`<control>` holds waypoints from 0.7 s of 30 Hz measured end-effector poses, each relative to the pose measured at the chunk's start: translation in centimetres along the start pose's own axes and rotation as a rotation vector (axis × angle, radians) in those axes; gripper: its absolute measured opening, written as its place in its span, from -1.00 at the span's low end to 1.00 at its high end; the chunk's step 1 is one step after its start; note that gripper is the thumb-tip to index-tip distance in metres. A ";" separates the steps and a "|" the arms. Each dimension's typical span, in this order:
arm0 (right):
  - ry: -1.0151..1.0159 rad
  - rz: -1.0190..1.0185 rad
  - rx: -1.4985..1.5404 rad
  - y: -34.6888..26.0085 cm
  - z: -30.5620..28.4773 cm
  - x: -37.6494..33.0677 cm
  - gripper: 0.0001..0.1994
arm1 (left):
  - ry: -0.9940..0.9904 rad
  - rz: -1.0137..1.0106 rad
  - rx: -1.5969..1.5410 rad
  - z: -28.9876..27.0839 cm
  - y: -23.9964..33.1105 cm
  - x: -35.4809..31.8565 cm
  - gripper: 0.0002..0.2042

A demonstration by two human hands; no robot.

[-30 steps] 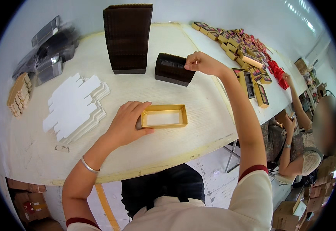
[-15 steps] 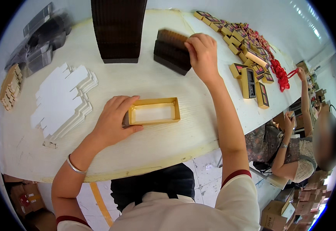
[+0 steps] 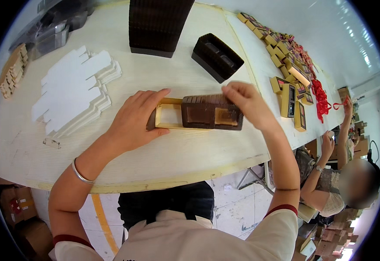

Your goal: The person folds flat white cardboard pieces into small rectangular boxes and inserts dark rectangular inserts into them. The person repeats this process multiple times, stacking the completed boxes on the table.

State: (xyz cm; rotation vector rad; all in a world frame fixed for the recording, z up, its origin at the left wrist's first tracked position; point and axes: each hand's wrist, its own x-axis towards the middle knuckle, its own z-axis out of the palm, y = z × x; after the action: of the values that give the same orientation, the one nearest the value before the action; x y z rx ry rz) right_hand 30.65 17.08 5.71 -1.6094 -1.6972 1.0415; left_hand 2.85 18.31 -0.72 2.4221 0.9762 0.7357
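My left hand [image 3: 135, 115] grips the left end of a small gold cardboard box [image 3: 169, 116] that lies open-topped on the table, its pale inside showing. In my right hand [image 3: 247, 103] is a dark brown plastic tray [image 3: 211, 114] with two recesses, pinched by its upper right edge. The tray overlaps the right part of the box and sticks out past its right end; whether they touch I cannot tell. Beyond my right hand stands a short stack of the same dark trays [image 3: 218, 58], and to its left a tall stack [image 3: 158, 28].
White flat die-cut card blanks [image 3: 74, 91] lie at the left, with small folded card pieces [image 3: 12, 71] and clear plastic covers [image 3: 53, 39] behind. Finished gold boxes [image 3: 288, 96] and red ribbon [image 3: 320, 98] heap at the right. A co-worker [image 3: 329, 187] sits beyond, holding ribbon.
My right hand has come from the short stack toward me with a tray, now over the gold box. My left hand stays on the box. The view has shifted.
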 end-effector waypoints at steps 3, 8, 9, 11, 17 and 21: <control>-0.099 0.287 0.100 1.2 1.8 -0.3 -0.63 | -0.041 0.042 -0.001 0.1 -0.3 -0.7 -0.20; -0.014 -0.021 -0.114 -0.3 4.5 -1.5 -0.46 | -0.063 0.036 -0.009 0.1 -0.5 -1.5 -0.24; 0.039 -0.148 -0.198 -1.0 4.8 -2.0 -0.44 | -0.045 0.048 0.006 -0.2 -0.6 -1.3 -0.25; 0.127 -0.379 -0.366 -1.4 4.9 -2.7 -0.44 | -0.043 0.057 0.018 -0.2 -1.0 -1.3 -0.28; -0.093 -0.762 -0.757 0.7 5.3 -5.3 -0.40 | -0.079 0.054 -0.033 -0.1 -2.5 -2.9 -0.31; -0.087 -0.728 -0.699 1.1 5.7 -6.3 -0.48 | -0.101 0.056 -0.112 0.0 -2.3 -3.3 -0.30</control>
State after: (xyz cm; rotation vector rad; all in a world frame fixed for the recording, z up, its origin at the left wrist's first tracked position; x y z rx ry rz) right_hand 27.18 9.92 2.42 -1.1005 -2.5959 0.1529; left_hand -0.32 17.41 -3.07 2.3727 0.8090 0.6617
